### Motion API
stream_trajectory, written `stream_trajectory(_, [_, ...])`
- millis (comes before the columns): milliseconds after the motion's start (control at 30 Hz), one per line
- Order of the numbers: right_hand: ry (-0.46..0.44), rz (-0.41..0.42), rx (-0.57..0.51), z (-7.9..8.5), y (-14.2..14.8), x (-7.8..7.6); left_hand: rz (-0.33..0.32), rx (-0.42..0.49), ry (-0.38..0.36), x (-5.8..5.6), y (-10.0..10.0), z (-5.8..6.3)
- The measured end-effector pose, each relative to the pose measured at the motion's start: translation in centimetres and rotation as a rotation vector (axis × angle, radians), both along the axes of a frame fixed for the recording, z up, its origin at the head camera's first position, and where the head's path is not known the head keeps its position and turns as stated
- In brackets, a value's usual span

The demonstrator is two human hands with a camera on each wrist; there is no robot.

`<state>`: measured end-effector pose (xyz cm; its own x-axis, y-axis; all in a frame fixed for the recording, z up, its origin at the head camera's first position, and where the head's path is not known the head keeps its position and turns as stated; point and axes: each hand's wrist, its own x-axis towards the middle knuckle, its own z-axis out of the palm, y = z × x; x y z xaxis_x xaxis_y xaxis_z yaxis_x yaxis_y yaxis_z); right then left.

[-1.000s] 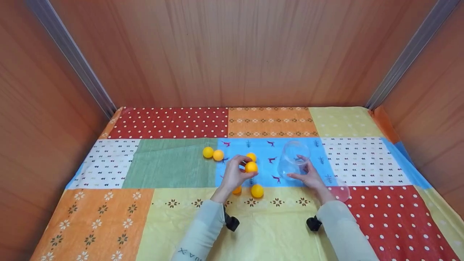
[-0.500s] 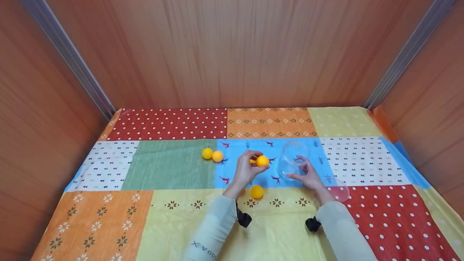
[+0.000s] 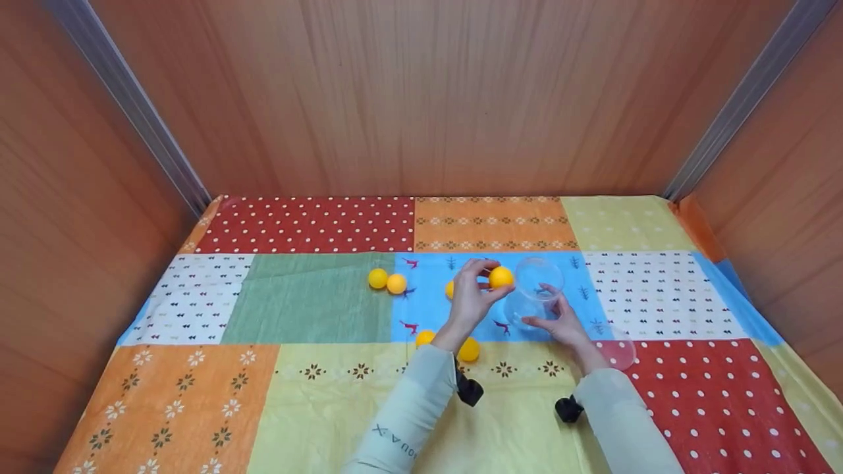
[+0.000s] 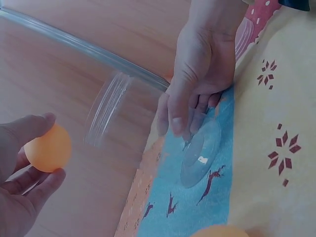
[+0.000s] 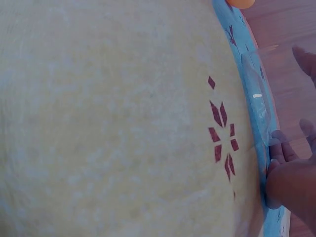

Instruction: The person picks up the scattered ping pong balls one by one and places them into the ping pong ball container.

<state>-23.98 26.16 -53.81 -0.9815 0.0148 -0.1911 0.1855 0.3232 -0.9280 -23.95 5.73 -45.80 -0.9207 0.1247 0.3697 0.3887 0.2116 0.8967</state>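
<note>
My left hand point(image 3: 471, 296) pinches an orange ping-pong ball point(image 3: 501, 278) between thumb and fingers, just left of the mouth of a clear plastic jar point(image 3: 539, 262). In the left wrist view the pinched ball point(image 4: 48, 148) is apart from the jar's threaded rim point(image 4: 106, 111). The jar stands upright on the blue patch, and no ball shows inside it. Low around its side, my right hand point(image 3: 563, 321) holds it with thumb and fingers. Part of that hand shows at the right edge of the right wrist view, beside the see-through jar wall.
Two balls lie together at the left, one yellow point(image 3: 377, 278) and one orange point(image 3: 396, 284). Another ball point(image 3: 450, 289) is partly behind my left hand; two more point(image 3: 425, 339) point(image 3: 469, 349) lie near its wrist. A transparent round lid point(image 3: 620, 350) lies right of my right forearm. Wooden panels surround the patchwork cloth.
My left hand has carried the pinched ball to the right and away from me, up beside the jar's mouth. My right hand and the jar have stayed in place.
</note>
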Motion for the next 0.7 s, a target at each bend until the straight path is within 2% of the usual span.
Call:
stream_trajectory(333, [-0.025,0.005,-0.013,0.0,0.1,-0.1,-0.012,0.0,0.022,-0.4,2.5,1.2])
stream_trajectory(633, [-0.067,-0.014,-0.022,0.1,0.0,0.0,0.007,-0.047,-0.021,-0.7,3.9,2.0])
stream_trajectory(700, [-0.045,-0.013,-0.033,0.1,0.0,-0.1,0.004,-0.054,-0.028,-0.8,4.1,2.1])
